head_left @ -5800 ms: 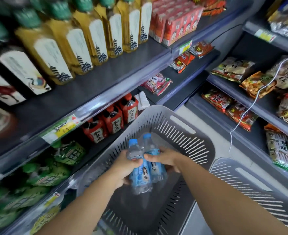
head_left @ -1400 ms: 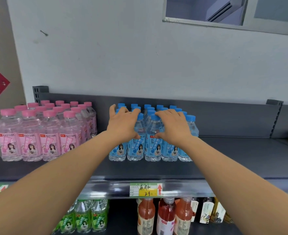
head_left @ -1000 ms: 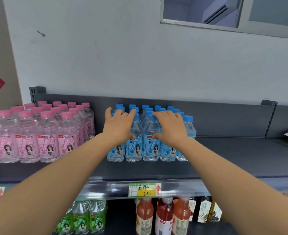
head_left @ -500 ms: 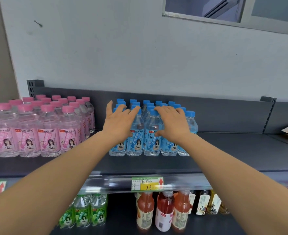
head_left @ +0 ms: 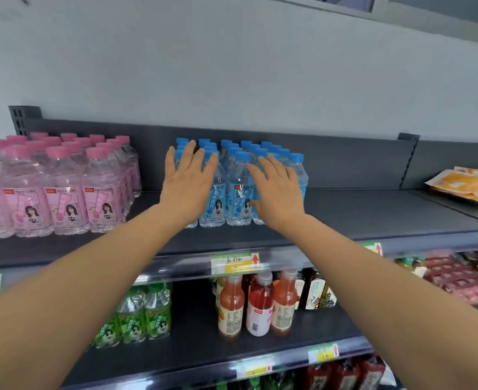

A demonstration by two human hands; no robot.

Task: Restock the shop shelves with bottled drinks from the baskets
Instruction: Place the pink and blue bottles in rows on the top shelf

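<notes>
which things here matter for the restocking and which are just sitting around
Part of the job: blue bottles, left hand, right hand, top shelf.

Just there: pink bottles, green bottles, juice bottles, orange packets.

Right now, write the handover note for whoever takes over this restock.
Left hand: open, empty, fingers straight in front of the blue bottles; I cannot tell if it touches them.
Right hand: open, empty, at the same block's right part.
Things: the blue bottles stand upright in rows mid top shelf. The pink bottles stand apart to their left. The baskets are out of view.
Done: neither hand holds a bottle, and the blue block looks tidy.
Left: bare shelf lies right of the blue block. I cannot tell what stock remains, so check the baskets.
</notes>
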